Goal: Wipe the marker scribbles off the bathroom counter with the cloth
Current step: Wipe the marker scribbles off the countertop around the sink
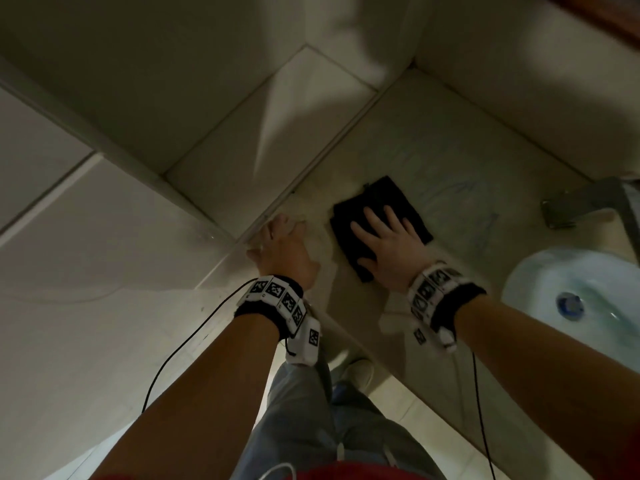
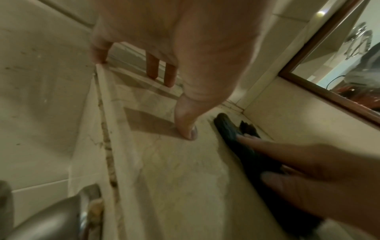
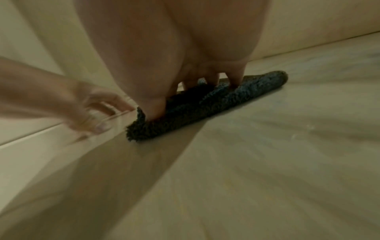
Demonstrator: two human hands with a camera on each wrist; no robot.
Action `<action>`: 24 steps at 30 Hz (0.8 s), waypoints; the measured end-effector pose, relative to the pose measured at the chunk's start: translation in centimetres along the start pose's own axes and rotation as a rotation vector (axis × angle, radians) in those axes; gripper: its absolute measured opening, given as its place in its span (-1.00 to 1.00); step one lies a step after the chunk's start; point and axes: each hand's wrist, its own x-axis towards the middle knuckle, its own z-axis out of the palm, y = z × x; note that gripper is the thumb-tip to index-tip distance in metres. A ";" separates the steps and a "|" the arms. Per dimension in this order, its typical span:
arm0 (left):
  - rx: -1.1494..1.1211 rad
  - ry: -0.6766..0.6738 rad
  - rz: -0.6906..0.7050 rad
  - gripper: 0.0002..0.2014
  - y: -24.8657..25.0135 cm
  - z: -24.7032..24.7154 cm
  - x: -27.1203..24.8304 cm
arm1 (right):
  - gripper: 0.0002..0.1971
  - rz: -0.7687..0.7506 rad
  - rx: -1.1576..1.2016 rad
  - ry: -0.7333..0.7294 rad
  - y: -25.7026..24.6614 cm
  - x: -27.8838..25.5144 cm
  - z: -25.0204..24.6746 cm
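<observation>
A dark folded cloth (image 1: pixel 377 206) lies flat on the beige counter (image 1: pixel 450 161). My right hand (image 1: pixel 384 244) presses down on it with fingers spread and straight; in the right wrist view the fingertips (image 3: pixel 236 81) sink into the fuzzy cloth (image 3: pixel 205 104). Faint bluish marker scribbles (image 1: pixel 460 202) show on the counter just right of the cloth. My left hand (image 1: pixel 284 244) rests on the counter's left edge, fingers straight, thumb tip (image 2: pixel 188 129) down on the stone. The cloth (image 2: pixel 232 131) and my right hand (image 2: pixel 308 175) show at the lower right of the left wrist view.
A white sink basin (image 1: pixel 581 303) with a blue drain sits at the right. A metal tap (image 1: pixel 585 202) stands behind it. Tiled walls (image 1: pixel 173 116) close the counter at left and back; a framed mirror (image 2: pixel 339 56) hangs above. My legs and feet are on the floor below.
</observation>
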 end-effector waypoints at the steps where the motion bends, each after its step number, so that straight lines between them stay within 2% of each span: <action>1: -0.004 0.004 -0.001 -0.17 0.0 0.0 0.1 | -0.31 0.002 0.002 -0.012 0.4 -1.1 0.4; 3: -0.003 0.004 -0.002 -0.17 0.0 0.0 0.0 | -0.31 0.003 0.000 -0.023 0.8 -1.6 0.6; 9: -0.004 -0.025 -0.004 -0.16 0.0 0.1 0.2 | -0.31 0.096 0.036 0.001 1.4 5.2 -2.3; 12: 0.013 -0.043 -0.011 -0.16 0.3 -0.3 0.0 | -0.31 0.115 0.057 0.004 1.4 5.8 -2.9; 16: 0.076 -0.071 -0.030 -0.15 1.0 -0.8 -0.4 | -0.32 0.126 0.092 0.039 2.0 2.0 -1.0; 19: 0.131 -0.087 -0.044 -0.24 2.3 -1.1 -0.6 | -0.32 0.143 0.113 0.045 3.0 -1.6 1.1; 24: 0.128 -0.078 0.109 -0.43 5.9 -0.5 -1.2 | -0.32 0.177 0.147 0.031 4.8 -7.6 4.2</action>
